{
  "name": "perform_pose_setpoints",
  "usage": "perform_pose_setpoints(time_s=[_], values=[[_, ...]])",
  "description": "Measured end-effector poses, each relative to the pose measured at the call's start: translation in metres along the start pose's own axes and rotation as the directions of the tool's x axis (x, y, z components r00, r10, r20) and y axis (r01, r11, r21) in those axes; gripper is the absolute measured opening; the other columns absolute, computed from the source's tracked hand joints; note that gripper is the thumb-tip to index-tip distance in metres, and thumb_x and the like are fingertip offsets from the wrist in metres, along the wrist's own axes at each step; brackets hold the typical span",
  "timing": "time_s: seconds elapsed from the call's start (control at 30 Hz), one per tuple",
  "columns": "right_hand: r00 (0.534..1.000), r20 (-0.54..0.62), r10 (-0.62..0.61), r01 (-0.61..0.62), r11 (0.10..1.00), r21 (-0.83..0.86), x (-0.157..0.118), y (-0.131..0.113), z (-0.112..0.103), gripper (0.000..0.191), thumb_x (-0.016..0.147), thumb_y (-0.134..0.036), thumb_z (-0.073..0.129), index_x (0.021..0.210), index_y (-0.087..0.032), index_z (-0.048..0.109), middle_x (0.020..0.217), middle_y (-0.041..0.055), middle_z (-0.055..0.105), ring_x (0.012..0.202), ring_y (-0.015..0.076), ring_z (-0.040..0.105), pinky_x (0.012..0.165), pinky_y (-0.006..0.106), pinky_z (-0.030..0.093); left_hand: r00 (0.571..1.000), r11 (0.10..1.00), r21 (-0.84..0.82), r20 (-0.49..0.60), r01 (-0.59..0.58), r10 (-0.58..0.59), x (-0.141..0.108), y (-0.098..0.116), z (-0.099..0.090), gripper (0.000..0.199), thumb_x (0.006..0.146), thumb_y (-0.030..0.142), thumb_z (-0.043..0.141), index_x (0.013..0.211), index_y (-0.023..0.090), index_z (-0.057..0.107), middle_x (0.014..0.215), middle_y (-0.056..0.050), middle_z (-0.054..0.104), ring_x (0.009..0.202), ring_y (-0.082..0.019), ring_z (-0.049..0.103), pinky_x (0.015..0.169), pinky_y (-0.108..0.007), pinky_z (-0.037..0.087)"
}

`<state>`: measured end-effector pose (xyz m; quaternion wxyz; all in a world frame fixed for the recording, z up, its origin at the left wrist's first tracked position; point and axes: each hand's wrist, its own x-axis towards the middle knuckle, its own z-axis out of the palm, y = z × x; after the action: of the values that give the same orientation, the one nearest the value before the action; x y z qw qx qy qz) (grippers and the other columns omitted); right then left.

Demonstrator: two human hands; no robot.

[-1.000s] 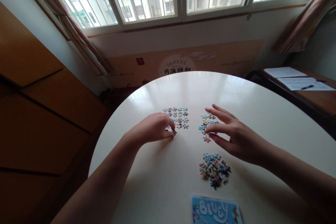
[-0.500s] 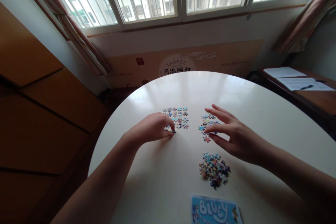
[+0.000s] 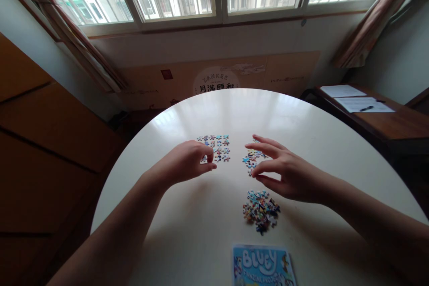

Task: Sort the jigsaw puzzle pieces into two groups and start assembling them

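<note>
Rows of small puzzle pieces [image 3: 219, 144] lie spaced out on the white round table [image 3: 187, 241]. My left hand [image 3: 187, 161] hovers at their lower left edge, thumb and index finger apart, with no piece visible between them. Over a loose group of pieces [image 3: 254, 157] to the right is my right hand [image 3: 284, 167], fingers spread, its thumb and fingertips at the pieces and partly covering them. Nearer to me sits a denser pile of mixed pieces [image 3: 261, 212].
A blue "Bluey" box or booklet [image 3: 264, 266] lies at the near edge of view. On the right, a brown side table [image 3: 405, 120] carries papers [image 3: 363, 104] and a pen. Beyond the table are a printed panel [image 3: 248, 71], curtains and barred windows.
My left thumb and index finger have parted from the dark piece they were touching. My right hand has shifted slightly over its pieces. The whole view has moved a little.
</note>
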<state>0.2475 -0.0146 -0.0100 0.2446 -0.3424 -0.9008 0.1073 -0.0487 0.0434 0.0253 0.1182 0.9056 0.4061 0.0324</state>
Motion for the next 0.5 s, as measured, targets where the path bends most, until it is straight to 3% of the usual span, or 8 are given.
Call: perform_pose_setpoints(time_s=[0.23,0.5], values=[[0.972,0.194,-0.13,0.118,0.99,0.071,-0.001,-0.001,-0.006,0.021,0.082,-0.019,0.077,0.098,-0.034,0.078,0.158,-0.0035,0.046,0.154,0.03,0.024,0.124,0.061,0.022,0.977,0.978,-0.066,0.076,-0.197,0.202,0.006,0.035,0.025,0.012,0.085,0.028,0.072,0.075,0.021,0.069,0.076,0.001,0.07,0.07,-0.014,0.06,0.067,-0.028,0.041],[0.963,0.257,-0.08,0.05,0.991,0.12,-0.001,0.0,-0.002,0.032,0.08,-0.019,0.079,0.107,-0.037,0.077,0.162,-0.004,0.038,0.155,0.0338,0.019,0.123,0.065,0.017,0.975,0.974,-0.096,0.069,-0.203,0.21,0.008,0.035,0.028,0.011,0.081,0.026,0.072,0.072,0.021,0.069,0.071,0.001,0.067,0.068,-0.014,0.058,0.065,-0.027,0.041]])
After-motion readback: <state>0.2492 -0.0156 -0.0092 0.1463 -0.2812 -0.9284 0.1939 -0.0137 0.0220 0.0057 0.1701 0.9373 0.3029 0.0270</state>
